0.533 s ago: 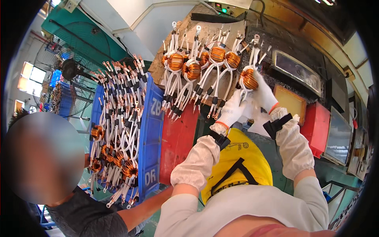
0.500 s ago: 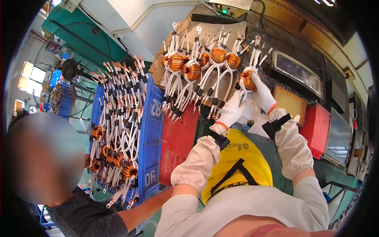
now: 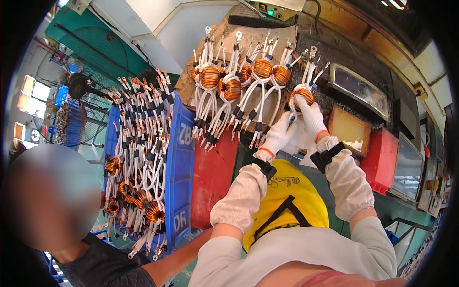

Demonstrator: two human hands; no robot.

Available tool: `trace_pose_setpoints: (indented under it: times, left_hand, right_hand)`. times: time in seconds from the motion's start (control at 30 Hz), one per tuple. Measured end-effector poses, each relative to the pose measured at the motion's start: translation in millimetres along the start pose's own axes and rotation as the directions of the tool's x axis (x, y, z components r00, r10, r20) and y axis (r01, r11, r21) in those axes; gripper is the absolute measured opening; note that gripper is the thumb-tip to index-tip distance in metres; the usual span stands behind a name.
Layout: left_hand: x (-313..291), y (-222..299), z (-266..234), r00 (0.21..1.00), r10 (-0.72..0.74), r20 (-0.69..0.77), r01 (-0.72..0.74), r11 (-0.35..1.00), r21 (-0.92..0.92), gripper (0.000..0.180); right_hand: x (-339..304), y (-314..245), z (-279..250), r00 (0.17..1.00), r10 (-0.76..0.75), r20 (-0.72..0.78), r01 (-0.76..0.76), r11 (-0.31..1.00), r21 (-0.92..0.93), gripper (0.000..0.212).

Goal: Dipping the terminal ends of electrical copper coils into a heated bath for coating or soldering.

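Observation:
A copper-wound ring coil (image 3: 304, 96) with white leads and metal lugs is in front of me, its lugged leads pointing away over the dark bench. My right hand (image 3: 311, 117), in a white glove, is closed on the coil's near side. Just left of it and lower, my left hand (image 3: 279, 134), also gloved, is closed around the white leads below the coil; its fingertips are partly hidden. To the left, several similar coils (image 3: 229, 89) lie in a row on a brown board (image 3: 189, 79), their black-sleeved leads hanging over its near edge.
A blue crate (image 3: 184, 158) heaped with coils and leads stands left, beside a co-worker's arm (image 3: 179, 253). On the right are a metal-rimmed rectangular basin (image 3: 358, 90), a framed yellowish tray (image 3: 340, 125) and a red bin (image 3: 380, 162). A red panel (image 3: 215, 177) lies below the board.
My right hand has shifted slightly left and down, its fingers now over the front of the coil. The coil has turned a little. White bits in the yellowish tray have come into view.

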State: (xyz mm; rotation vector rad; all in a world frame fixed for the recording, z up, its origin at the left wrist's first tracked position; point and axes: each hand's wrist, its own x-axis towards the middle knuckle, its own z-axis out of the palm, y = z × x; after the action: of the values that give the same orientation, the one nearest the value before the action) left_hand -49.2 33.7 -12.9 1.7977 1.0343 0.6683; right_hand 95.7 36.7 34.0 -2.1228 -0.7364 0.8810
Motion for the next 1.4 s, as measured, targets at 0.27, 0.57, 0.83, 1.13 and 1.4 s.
trace_pose_setpoints:
  times: [0.27, 0.57, 0.83, 1.13, 1.4]
  left_hand:
    - [-3, -4, 6, 0.998, -0.026, -0.064, 0.031, 0.997, 0.075, 0.032]
    - [-4, 2, 9, 0.997, -0.036, -0.074, 0.045, 0.991, 0.124, 0.037]
    - [-9, 1, 9, 0.994, -0.107, -0.006, 0.104, 0.954, 0.282, 0.070]
    - [-11, -5, 7, 0.998, -0.016, -0.056, 0.023, 0.992, 0.122, 0.069]
    - [-9, -2, -8, 0.995, -0.093, 0.025, 0.090, 0.989, 0.118, 0.070]
  right_hand:
    - [-25, -15, 3, 0.994, -0.113, -0.006, 0.112, 0.982, 0.154, 0.067]
    - [-22, -18, 1, 0.990, -0.106, -0.095, 0.103, 0.994, -0.034, 0.082]
    - [-13, -12, -14, 0.992, -0.126, 0.025, 0.128, 0.980, -0.151, 0.081]
    - [-11, -21, -23, 0.842, -0.538, 0.035, 0.516, 0.786, -0.340, 0.067]
    - [-22, -20, -26, 0.750, -0.661, -0.038, 0.560, 0.664, -0.496, 0.051]
